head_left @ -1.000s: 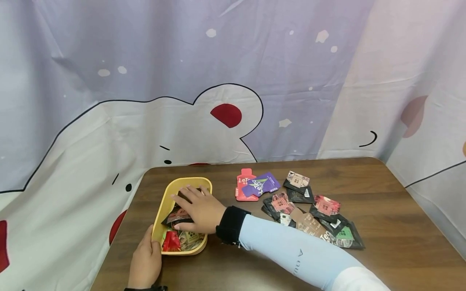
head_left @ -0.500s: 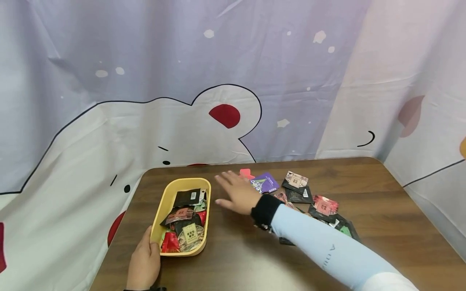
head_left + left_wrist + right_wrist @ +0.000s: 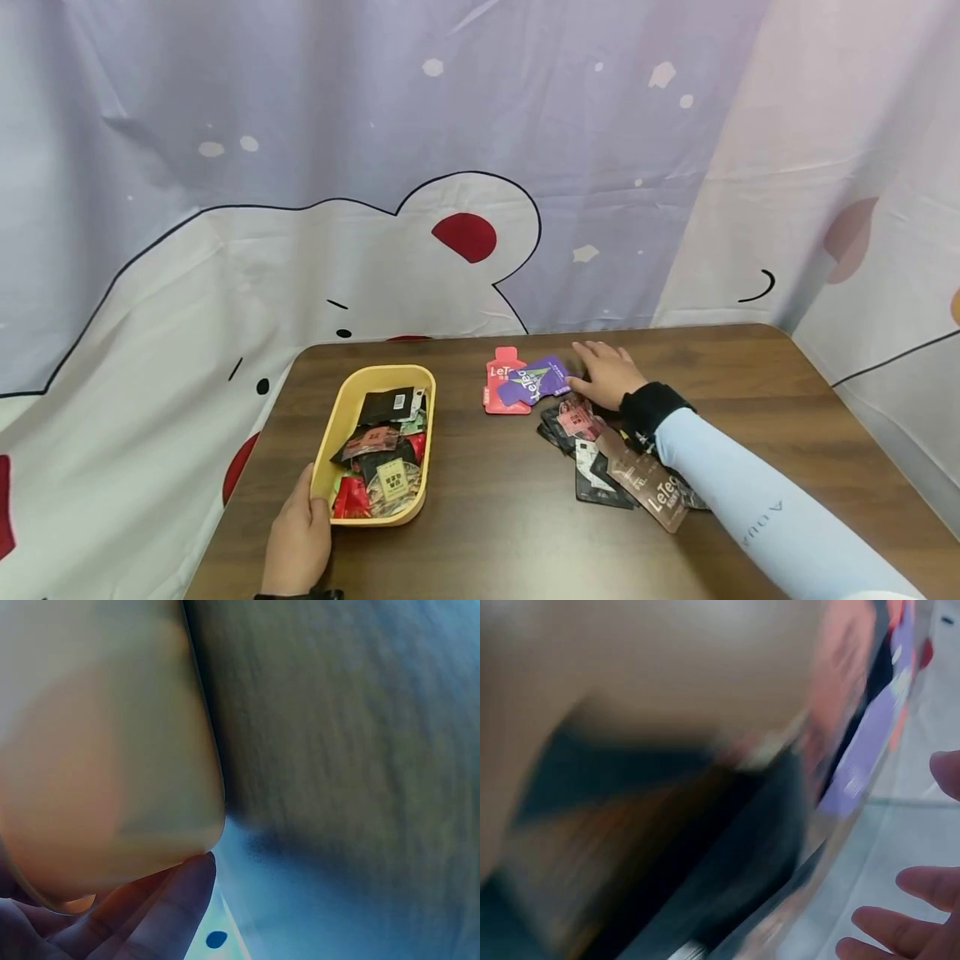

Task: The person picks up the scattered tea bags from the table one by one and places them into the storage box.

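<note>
A yellow tray [image 3: 332, 440] with several small sachets in it sits at the table's left. My left hand [image 3: 296, 542] grips its near left corner, thumb on the rim. In the left wrist view a finger [image 3: 169, 904] lies under the tray's corner [image 3: 105, 750]. My right hand [image 3: 603, 377] rests with relaxed fingers on the far side of a loose sachet pile [image 3: 600, 454], right beside a purple sachet [image 3: 534, 381] that overlaps a red one [image 3: 497, 392]. The sachet under its palm is hidden. The right wrist view is blurred and shows spread fingers [image 3: 900, 930].
The brown wooden table [image 3: 495, 533] is bare between tray and pile. A brown LeTea sachet [image 3: 649, 488] lies at the pile's near edge. A printed curtain [image 3: 450, 167] hangs close behind the table and along its right side.
My right hand left the tray and swept right across the table to the far side of the sachet pile. Some sachets in the pile have shifted. My left hand stayed on the tray.
</note>
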Demonstrator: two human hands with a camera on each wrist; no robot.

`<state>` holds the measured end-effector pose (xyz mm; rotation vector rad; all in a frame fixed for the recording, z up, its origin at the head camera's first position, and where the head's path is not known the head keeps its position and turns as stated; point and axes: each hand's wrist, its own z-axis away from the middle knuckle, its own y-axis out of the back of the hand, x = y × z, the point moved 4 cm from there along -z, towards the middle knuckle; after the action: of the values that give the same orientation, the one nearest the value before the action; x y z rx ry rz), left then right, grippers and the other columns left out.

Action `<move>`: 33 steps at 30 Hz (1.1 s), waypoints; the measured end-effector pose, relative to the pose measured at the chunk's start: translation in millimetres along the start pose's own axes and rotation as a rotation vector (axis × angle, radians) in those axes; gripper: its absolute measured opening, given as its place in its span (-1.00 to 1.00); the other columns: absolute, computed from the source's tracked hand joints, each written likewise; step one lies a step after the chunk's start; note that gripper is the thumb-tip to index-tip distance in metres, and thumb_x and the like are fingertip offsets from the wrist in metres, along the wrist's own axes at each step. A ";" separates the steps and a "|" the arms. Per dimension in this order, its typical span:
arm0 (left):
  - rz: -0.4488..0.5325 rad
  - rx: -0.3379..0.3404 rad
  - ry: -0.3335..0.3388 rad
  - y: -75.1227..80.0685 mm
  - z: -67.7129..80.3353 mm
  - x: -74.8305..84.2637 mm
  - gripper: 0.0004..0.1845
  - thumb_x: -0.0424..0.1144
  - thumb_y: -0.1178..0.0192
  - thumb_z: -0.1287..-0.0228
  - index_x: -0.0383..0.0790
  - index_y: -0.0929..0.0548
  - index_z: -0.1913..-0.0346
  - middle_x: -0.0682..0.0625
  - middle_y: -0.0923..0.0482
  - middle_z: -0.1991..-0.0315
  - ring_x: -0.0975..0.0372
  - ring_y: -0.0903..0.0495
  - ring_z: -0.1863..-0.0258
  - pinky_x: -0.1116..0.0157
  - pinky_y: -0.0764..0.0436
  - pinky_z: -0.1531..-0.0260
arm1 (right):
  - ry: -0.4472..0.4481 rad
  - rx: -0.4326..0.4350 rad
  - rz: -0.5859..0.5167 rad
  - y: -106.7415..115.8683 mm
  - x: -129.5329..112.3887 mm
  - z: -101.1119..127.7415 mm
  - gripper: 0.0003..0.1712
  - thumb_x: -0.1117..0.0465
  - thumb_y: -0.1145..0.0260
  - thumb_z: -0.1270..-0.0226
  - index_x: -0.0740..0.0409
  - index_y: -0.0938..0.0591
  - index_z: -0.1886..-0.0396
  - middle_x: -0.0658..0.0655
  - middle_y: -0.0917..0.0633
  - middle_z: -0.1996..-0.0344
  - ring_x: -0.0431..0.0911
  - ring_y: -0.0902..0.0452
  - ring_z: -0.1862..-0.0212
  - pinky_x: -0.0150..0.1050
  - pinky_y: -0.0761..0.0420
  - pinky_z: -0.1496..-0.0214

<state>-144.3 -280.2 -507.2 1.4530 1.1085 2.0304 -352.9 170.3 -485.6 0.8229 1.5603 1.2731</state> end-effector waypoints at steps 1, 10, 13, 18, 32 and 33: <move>0.002 -0.001 -0.001 0.0 -0.1 0.1 -0.37 -0.31 0.29 -0.54 -0.40 0.01 -0.59 -0.51 -0.23 -0.44 -0.31 -0.31 -0.42 -0.29 -0.34 -0.35 | -0.012 -0.005 0.005 0.3 6.2 1.9 -0.11 -0.12 -0.24 -0.44 0.22 -0.21 -0.58 0.43 -0.32 -0.48 0.33 -0.18 -0.52 0.42 -0.07 -0.52; -0.001 0.005 -0.002 2.0 -0.6 -0.7 -0.37 -0.31 0.30 -0.54 -0.39 0.01 -0.60 -0.53 -0.26 -0.42 -0.33 -0.36 -0.37 -0.31 -0.38 -0.30 | -0.050 -0.024 -0.009 -3.0 30.0 7.7 -0.11 -0.10 -0.25 -0.41 0.28 -0.23 -0.56 0.50 -0.35 -0.44 0.38 -0.23 -0.47 0.42 -0.16 -0.48; 0.001 0.007 -0.001 1.2 -0.1 -0.5 -0.37 -0.31 0.30 -0.54 -0.38 0.00 -0.60 -0.52 -0.27 -0.42 -0.33 -0.36 -0.37 -0.31 -0.38 -0.30 | -0.064 -0.049 -0.005 -5.8 32.3 7.6 -0.13 -0.05 -0.28 -0.40 0.32 -0.26 -0.53 0.54 -0.37 -0.40 0.42 -0.30 -0.42 0.41 -0.27 -0.42; 0.005 0.010 0.005 0.6 0.5 1.1 -0.37 -0.31 0.29 -0.54 -0.38 0.01 -0.60 -0.52 -0.27 -0.41 -0.32 -0.37 -0.37 -0.31 -0.39 -0.30 | -0.069 -0.078 0.018 -7.2 31.5 7.8 -0.21 0.02 -0.28 -0.39 0.34 -0.33 -0.48 0.58 -0.44 -0.30 0.47 -0.42 -0.29 0.36 -0.45 -0.29; 0.014 0.016 0.012 0.5 1.9 3.2 -0.38 -0.32 0.29 -0.54 -0.39 0.00 -0.59 -0.51 -0.29 -0.41 -0.32 -0.37 -0.37 -0.31 -0.38 -0.31 | -0.035 -0.020 0.019 -11.1 36.6 3.8 -0.36 0.11 -0.12 -0.44 0.38 -0.41 -0.40 0.53 -0.50 -0.28 0.42 -0.46 -0.28 0.29 -0.49 -0.29; 0.014 0.017 0.012 0.5 1.9 3.1 -0.38 -0.32 0.29 -0.54 -0.39 0.00 -0.59 -0.51 -0.28 -0.41 -0.32 -0.37 -0.37 -0.31 -0.38 -0.31 | -0.031 -0.006 0.013 -11.5 38.1 2.6 -0.39 0.15 -0.12 -0.42 0.37 -0.44 -0.39 0.51 -0.52 -0.27 0.41 -0.48 -0.27 0.28 -0.50 -0.29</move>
<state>-143.7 -277.5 -504.7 1.4627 1.1259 2.0462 -362.9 203.0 -506.0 0.8459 1.5279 1.2683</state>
